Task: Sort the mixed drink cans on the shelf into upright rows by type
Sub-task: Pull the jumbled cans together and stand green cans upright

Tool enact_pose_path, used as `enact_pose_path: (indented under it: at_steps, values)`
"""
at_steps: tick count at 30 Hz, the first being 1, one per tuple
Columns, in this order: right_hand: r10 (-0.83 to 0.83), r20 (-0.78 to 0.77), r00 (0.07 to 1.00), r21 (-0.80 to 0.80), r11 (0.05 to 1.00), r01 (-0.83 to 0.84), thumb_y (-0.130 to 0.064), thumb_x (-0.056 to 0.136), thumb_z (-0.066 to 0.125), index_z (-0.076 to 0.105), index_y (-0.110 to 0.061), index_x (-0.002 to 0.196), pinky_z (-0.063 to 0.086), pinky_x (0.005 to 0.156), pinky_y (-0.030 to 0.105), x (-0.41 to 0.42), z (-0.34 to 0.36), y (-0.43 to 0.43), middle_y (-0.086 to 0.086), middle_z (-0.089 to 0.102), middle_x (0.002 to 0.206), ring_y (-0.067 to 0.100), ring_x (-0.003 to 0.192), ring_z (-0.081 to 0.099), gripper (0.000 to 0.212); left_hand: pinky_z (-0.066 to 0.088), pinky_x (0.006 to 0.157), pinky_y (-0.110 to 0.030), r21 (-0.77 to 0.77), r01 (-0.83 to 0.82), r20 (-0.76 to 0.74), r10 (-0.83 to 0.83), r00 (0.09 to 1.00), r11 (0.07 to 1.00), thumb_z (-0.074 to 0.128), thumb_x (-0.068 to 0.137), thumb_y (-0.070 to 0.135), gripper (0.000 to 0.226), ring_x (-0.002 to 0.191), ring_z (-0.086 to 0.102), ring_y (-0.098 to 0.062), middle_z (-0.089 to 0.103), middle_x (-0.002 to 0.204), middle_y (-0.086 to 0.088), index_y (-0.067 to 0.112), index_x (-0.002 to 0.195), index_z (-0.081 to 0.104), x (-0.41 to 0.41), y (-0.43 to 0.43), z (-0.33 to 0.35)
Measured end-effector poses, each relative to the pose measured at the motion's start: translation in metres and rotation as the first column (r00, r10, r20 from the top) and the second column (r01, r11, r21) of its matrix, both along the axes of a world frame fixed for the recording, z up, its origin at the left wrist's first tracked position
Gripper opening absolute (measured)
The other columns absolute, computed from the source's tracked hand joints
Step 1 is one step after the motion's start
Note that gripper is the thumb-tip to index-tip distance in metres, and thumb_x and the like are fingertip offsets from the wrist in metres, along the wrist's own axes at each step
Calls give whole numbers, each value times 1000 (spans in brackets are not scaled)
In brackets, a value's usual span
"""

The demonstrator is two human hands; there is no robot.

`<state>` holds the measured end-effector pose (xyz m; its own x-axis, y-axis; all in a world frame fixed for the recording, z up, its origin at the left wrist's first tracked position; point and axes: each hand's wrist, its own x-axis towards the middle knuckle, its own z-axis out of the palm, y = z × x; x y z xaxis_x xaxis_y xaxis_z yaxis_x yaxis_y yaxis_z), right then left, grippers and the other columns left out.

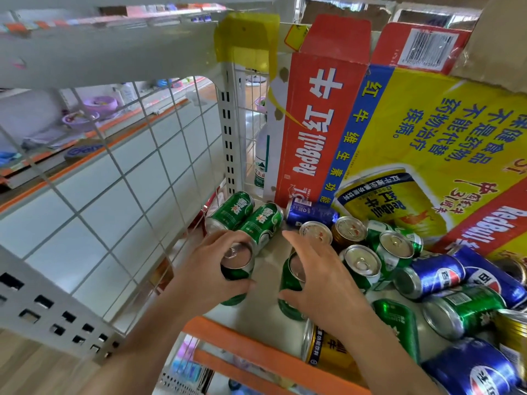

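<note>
My left hand (pixel 208 269) grips an upright green can (pixel 236 263) near the shelf's left side. My right hand (pixel 316 277) grips a second upright green can (pixel 292 283) just to its right. Behind them two green cans (pixel 248 218) lie on their sides next to a lying blue can (pixel 310 213). Further right stand upright gold cans (pixel 349 230) and green cans (pixel 395 249). Blue cans (pixel 433 275), a green can (pixel 462 309) and a gold can (pixel 328 349) lie tumbled at the right and front.
A wire mesh panel (pixel 142 178) walls the shelf's left end. A large red and yellow Red Bull carton (pixel 399 132) leans at the back right. The shelf's orange front edge (pixel 256 349) runs below my hands. Bare shelf surface (pixel 265 303) shows between my hands.
</note>
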<state>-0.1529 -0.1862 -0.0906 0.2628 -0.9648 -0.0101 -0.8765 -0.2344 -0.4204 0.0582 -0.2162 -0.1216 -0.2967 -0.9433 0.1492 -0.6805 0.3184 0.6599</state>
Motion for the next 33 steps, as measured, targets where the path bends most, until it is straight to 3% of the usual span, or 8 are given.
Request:
enact_pose_path:
  at_steps: [5, 14, 18, 20, 23, 26, 29, 33]
  values:
    - [-53, 93, 994, 55, 997, 48, -44, 82, 68, 24, -31, 150, 30, 107, 25, -8, -2, -2, -9, 35, 149, 10, 135, 30, 82, 37, 86, -11, 51, -15, -87, 20, 996, 999, 68, 55, 75, 73, 111, 48, 9, 48, 122, 31, 52, 119, 42, 6, 4, -9]
    - [-1, 113, 994, 80, 997, -8, -31, 79, 69, 40, -30, 141, 39, 101, 25, -2, 4, -7, -10, 49, 135, 8, 123, 43, 69, 40, 82, -10, 18, -62, -143, 64, 988, 998, 71, 59, 65, 65, 105, 51, 15, 54, 109, 36, 53, 118, 46, -1, 7, -9]
    - [14, 93, 996, 115, 993, -25, -41, 82, 68, 39, -35, 140, 40, 97, 25, -6, 9, -13, -13, 48, 134, 6, 118, 44, 65, 42, 80, -11, 58, -24, -179, 34, 983, 998, 67, 61, 66, 61, 108, 50, 16, 54, 111, 40, 54, 117, 45, -1, 2, -1]
    - [4, 99, 995, 108, 994, -14, -51, 82, 64, 43, -36, 136, 44, 94, 26, -6, 14, -18, -14, 51, 129, 4, 112, 46, 59, 44, 76, -11, 89, -31, -260, 53, 964, 996, 60, 64, 66, 51, 102, 55, 14, 60, 105, 32, 53, 112, 48, -4, -2, 9]
    - [-26, 65, 998, 65, 998, 22, -51, 88, 59, 49, -31, 131, 46, 94, 29, 1, 23, -35, -12, 55, 122, 7, 109, 50, 48, 48, 80, -19, 90, -121, -283, 142, 948, 989, 65, 82, 48, 35, 91, 60, 7, 62, 98, 23, 38, 114, 57, -10, -19, 26]
    - [-33, 20, 999, -2, 999, 33, -44, 91, 57, 56, -23, 120, 48, 90, 36, 12, 29, -59, -4, 59, 112, 15, 101, 54, 35, 44, 76, -18, 3, -251, -46, 251, 967, 968, 62, 91, 34, 32, 88, 59, -4, 64, 102, 10, 21, 120, 61, -13, -51, 34]
    - [-6, -88, 996, -2, 1000, 6, -31, 93, 56, 55, -15, 121, 46, 80, 33, 25, 27, -86, 3, 57, 111, 21, 99, 55, 32, 43, 86, -31, 44, -263, 295, 239, 925, 964, 60, 93, 31, 40, 107, 57, -22, 58, 125, -8, 16, 130, 55, -15, -87, 35]
    - [3, -211, 977, 136, 990, 26, -19, 94, 56, 50, -10, 129, 43, 77, 33, 40, 16, -118, 11, 57, 116, 25, 97, 54, 36, 45, 77, -27, 99, -190, 494, 118, 861, 977, 62, 91, 28, 33, 94, 57, -18, 62, 113, -8, 13, 120, 59, -26, -124, 20]
